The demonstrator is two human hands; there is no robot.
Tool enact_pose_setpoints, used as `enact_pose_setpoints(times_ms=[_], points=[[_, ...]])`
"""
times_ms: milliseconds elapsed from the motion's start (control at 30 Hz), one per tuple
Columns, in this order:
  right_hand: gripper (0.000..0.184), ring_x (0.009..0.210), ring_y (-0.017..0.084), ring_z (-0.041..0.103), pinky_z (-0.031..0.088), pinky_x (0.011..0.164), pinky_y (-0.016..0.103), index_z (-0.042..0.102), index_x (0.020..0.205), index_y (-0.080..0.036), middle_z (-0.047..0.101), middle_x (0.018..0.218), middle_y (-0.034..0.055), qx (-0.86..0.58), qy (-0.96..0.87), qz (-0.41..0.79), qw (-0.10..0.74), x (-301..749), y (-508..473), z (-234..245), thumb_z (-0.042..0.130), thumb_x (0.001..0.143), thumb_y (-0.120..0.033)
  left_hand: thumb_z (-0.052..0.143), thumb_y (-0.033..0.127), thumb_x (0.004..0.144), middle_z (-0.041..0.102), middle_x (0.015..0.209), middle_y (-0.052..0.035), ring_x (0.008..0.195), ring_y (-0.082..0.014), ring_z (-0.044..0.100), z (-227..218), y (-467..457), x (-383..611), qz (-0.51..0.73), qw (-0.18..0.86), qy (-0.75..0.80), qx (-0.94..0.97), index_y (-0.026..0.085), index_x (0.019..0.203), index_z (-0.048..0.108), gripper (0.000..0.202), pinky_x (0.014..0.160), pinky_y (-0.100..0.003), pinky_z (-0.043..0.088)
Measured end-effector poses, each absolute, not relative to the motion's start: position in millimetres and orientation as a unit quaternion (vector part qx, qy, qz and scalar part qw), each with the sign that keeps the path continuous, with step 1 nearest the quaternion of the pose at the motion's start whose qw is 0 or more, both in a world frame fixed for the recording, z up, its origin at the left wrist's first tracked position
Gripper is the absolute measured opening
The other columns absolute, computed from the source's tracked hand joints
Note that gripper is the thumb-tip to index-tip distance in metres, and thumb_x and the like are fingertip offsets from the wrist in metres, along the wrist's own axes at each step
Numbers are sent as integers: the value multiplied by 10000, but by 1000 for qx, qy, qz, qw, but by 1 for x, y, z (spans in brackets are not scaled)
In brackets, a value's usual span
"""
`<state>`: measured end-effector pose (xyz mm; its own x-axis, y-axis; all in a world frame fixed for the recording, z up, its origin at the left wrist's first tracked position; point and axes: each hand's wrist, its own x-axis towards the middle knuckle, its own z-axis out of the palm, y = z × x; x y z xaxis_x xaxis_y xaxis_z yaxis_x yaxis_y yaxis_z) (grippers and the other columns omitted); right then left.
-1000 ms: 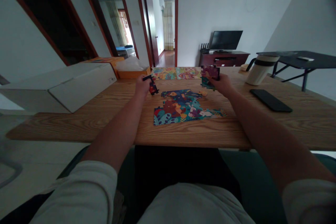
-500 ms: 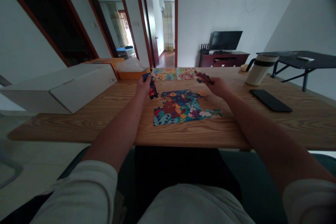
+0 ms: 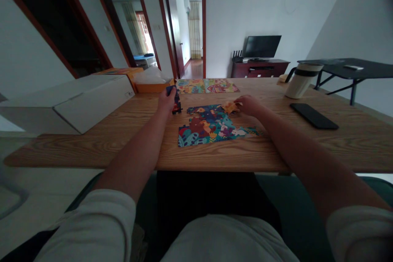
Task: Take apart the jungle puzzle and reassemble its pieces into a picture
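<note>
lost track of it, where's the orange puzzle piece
Head view: the orange puzzle piece is pinched in the right hand, at the far right corner of the half-built puzzle on the wooden table.

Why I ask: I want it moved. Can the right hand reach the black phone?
Probably yes: the phone lies flat on open table right of the right hand, nothing between them, though that hand is pinching an orange puzzle piece.

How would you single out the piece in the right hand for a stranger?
On the wooden table, find the half-built colourful puzzle. At its far right corner the right hand pinches a small piece: orange-yellow, unlike the dark, red-marked piece in the left hand.
</note>
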<state>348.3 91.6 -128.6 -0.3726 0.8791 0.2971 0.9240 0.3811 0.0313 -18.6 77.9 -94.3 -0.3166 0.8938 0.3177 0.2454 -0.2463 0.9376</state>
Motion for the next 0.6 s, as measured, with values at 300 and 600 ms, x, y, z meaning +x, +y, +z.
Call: enact_pose_setpoints(times_ms=[300, 600], points=[[455, 1194, 321, 632, 448, 1038, 417, 691, 1332, -151, 684, 1335, 150, -553, -789, -125, 239, 345, 82, -118, 449, 961, -256, 625, 427, 951, 750, 908, -57, 752, -146, 702, -103, 83, -19, 617, 246, 554, 502, 186, 1018, 723, 268, 677, -226, 568], [564, 1348, 320, 547, 402, 1123, 420, 629, 1418, -172, 602, 1457, 152, -492, -859, -33, 137, 327, 87, -143, 479, 988, -505, 636, 416, 941, 750, 914, -64, 739, -153, 701, -106, 87, -21, 606, 243, 553, 517, 193, 997, 708, 241, 641, -221, 563]])
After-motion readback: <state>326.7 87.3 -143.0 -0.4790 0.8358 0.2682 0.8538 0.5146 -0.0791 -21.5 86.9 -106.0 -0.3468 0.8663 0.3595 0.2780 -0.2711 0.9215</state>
